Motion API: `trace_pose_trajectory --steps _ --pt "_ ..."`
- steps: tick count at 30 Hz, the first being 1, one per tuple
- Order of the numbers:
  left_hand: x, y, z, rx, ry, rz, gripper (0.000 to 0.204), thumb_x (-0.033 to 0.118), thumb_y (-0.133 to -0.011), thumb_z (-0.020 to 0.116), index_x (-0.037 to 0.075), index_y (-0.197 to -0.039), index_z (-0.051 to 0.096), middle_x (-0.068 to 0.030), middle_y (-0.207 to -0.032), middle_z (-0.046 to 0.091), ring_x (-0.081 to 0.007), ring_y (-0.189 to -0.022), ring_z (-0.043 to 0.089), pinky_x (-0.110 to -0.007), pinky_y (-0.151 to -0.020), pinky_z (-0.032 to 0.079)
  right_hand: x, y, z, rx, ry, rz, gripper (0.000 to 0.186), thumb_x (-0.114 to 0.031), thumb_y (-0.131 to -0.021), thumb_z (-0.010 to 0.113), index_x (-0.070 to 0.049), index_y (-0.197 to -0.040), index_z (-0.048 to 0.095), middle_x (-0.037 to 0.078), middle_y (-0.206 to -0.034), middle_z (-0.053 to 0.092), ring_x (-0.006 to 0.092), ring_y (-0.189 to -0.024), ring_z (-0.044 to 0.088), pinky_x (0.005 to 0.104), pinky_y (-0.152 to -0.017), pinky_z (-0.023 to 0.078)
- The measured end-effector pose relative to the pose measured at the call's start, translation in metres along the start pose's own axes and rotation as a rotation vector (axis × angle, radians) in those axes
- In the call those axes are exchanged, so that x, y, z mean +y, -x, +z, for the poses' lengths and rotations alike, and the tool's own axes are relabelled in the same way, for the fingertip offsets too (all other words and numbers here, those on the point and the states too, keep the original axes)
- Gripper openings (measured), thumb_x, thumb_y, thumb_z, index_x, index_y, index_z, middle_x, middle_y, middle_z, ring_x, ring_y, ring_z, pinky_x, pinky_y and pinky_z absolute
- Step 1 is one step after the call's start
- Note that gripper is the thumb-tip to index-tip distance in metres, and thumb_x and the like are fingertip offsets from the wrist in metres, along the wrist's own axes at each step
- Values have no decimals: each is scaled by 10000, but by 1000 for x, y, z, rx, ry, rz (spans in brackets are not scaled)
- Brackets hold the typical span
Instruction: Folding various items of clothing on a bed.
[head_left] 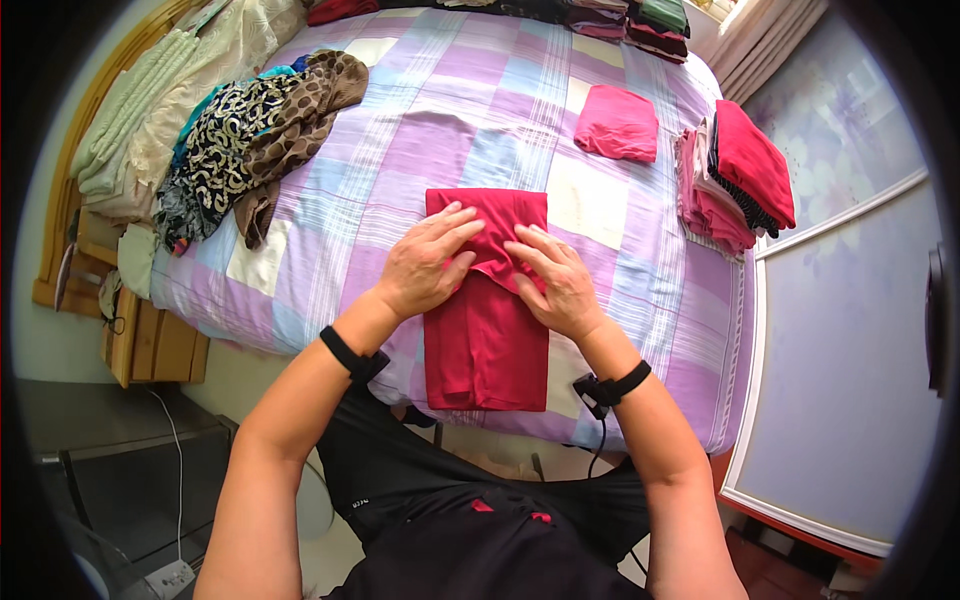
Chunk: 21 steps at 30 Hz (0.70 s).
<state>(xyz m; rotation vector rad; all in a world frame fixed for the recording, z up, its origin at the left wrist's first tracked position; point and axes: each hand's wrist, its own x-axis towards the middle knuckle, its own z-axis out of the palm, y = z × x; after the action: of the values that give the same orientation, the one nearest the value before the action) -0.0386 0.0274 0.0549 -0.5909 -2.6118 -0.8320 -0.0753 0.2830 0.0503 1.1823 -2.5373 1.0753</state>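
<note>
A dark red garment (486,350), folded into a long rectangle, lies on the checked bedspread (590,205) at the near edge of the bed. My left hand (428,262) rests on its upper left part, fingers stretched out and spread. On the upper right part lies my right hand (558,280), likewise with spread fingers. Between the two hands the cloth shows small wrinkles and the curved edge of a folded layer. The lower half is smooth, with a crease down its middle. What kind of garment it is, I cannot tell.
A folded pink garment (617,123) lies farther right, near a stack of folded clothes (740,165) at the bed's right edge. Rumpled patterned clothes (250,135) heap up at the left. More folded stacks (657,25) stand at the far side. A sliding-door wardrobe (850,350) borders the right.
</note>
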Motion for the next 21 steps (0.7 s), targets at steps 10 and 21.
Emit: trace_pose_trajectory --steps 10,21 --pt "-30 -6 35 -261 -314 -56 821 626 -873 638 260 -1569 402 -106 -1674 270 -311 -1558 209 -500 -1255 174 35 -3 33 -187 359 97 665 -532 -976 551 -223 -1553 430 115 -1639 345 310 -1532 273 460 -1247 224" --pt "47 90 -15 -41 -29 26 518 -45 -783 676 60 -1289 641 -174 -1388 601 -361 -1316 564 -441 -1096 461 -17 96 -31 -149 241 -75 510 -90 -878 639 -136 -1384 600 102 -1473 547 308 -1360 520 436 -1098 419"
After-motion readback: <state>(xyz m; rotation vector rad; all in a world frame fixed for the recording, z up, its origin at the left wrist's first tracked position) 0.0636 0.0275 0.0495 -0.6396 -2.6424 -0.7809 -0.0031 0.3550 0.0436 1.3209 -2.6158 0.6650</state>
